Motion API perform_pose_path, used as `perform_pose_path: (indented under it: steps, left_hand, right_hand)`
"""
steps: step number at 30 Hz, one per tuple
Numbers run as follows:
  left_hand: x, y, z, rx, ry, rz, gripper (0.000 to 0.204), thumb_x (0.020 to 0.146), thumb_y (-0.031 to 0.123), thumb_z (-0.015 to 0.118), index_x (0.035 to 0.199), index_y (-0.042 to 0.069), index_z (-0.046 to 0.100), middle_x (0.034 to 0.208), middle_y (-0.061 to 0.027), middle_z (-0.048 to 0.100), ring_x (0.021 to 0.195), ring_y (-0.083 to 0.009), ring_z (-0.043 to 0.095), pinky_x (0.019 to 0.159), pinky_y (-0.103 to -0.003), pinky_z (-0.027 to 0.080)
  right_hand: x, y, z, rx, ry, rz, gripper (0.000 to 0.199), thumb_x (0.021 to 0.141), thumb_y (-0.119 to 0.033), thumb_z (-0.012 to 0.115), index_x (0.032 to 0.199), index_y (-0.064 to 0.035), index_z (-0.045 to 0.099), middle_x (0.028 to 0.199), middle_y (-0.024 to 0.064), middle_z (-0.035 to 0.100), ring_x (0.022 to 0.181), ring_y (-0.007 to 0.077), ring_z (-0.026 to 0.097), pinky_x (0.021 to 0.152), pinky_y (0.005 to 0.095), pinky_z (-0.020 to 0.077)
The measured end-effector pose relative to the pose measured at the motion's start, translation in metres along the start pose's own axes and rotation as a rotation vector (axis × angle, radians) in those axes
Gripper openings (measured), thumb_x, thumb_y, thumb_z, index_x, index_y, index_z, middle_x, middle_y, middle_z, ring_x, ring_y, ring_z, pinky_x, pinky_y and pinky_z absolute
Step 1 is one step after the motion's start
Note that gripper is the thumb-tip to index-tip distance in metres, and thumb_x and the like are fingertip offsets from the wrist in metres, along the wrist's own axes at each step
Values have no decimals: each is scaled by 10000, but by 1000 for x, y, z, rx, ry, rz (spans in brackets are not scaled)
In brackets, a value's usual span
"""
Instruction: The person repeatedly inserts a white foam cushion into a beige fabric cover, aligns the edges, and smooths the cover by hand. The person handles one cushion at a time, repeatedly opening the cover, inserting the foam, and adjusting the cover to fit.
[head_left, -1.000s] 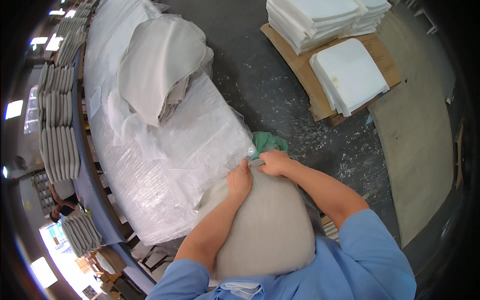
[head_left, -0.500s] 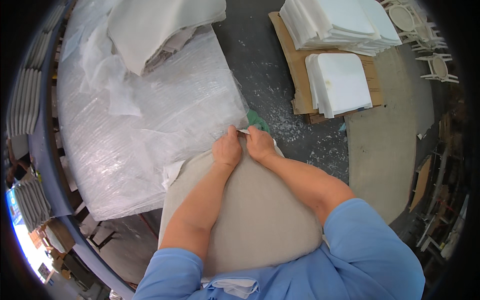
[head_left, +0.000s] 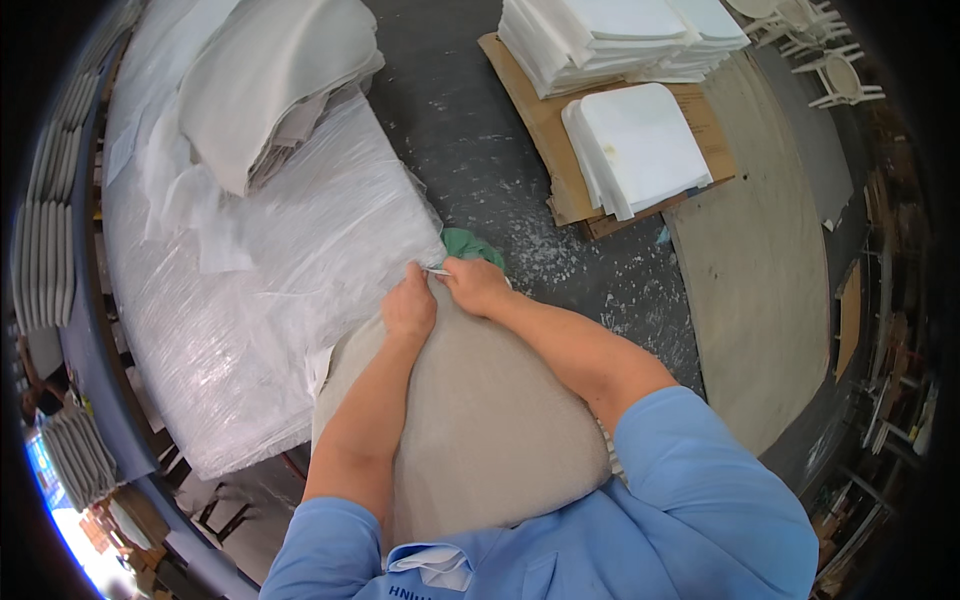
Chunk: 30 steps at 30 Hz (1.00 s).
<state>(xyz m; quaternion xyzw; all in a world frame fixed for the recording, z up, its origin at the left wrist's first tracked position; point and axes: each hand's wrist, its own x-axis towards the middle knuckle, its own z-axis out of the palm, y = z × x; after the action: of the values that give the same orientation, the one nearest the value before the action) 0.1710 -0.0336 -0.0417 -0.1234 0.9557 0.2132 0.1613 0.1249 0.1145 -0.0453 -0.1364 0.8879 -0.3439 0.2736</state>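
Nearest is the person's blue shirt, with a folded white cloth at the chest pocket. Right up against the shirt lies a rounded beige cushion, its wide end near the body and its narrower end pointing away. The left hand and right hand meet at that far end, close beside each other; the fingers of both are curled and pinching the cushion's far edge, where a thin pale strip shows between the fingertips. The bulk of the cushion spreads toward the body from the fingers, partly under the left forearm. To the left, just beside the cushion, is a large block wrapped in clear plastic. Just beyond the right hand sits a crumpled green bag. Farther off, grey-beige cloth sheets lie on the wrapped block. Across the dark floor at the right, white pads rest on flattened cardboard, with a taller white stack behind them. At the far right are white chairs.
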Motion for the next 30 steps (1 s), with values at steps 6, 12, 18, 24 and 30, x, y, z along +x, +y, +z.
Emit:
perform_pose_path:
  steps: [6, 12, 18, 24, 30]
  left_hand:
    - [2, -5, 12, 10, -10, -5, 194, 1039, 272, 437, 1051, 85, 487, 813, -229, 704, 776, -448, 678, 683, -564, 490]
    - [6, -8, 14, 10, 6, 42, 172, 1029, 272, 461, 1015, 111, 519, 769, -213, 697, 730, -446, 673, 671, -570, 490]
    - [1, -5, -6, 266, 40, 239, 214, 1013, 263, 501, 1119, 96, 584, 919, -205, 696, 896, -379, 676, 790, -513, 500]
    - [-46, 44, -129, -252, -525, 166, 412, 1009, 315, 573, 1305, 28, 583, 1164, -205, 648, 1073, -352, 628, 963, -424, 480]
    - [-139, 189, -256, -91, -606, 694, 688, 896, 390, 734, 1398, -10, 486, 1339, -228, 571, 1178, -358, 612, 1009, -413, 480]
  right_hand:
    - [-3, 10, 17, 18, 177, -144, 257, 986, -325, 547, 923, -77, 571, 787, 222, 668, 760, 463, 640, 665, 556, 480]
    - [10, 18, 23, 3, 118, -165, 202, 966, -282, 563, 955, -83, 597, 786, 204, 677, 749, 457, 645, 666, 563, 487]
    - [-6, 14, -28, 90, 100, -107, 229, 926, -302, 631, 995, -88, 675, 1076, 133, 641, 1087, 338, 596, 908, 503, 465]
    - [-141, 39, -106, 579, 19, -147, 251, 971, -252, 584, 1063, -53, 707, 1102, 109, 679, 983, 282, 669, 841, 379, 522]
    - [-208, 13, -88, 827, 301, -257, 417, 1010, -191, 545, 1392, -24, 557, 1431, 157, 549, 1369, 274, 484, 1125, 355, 389]
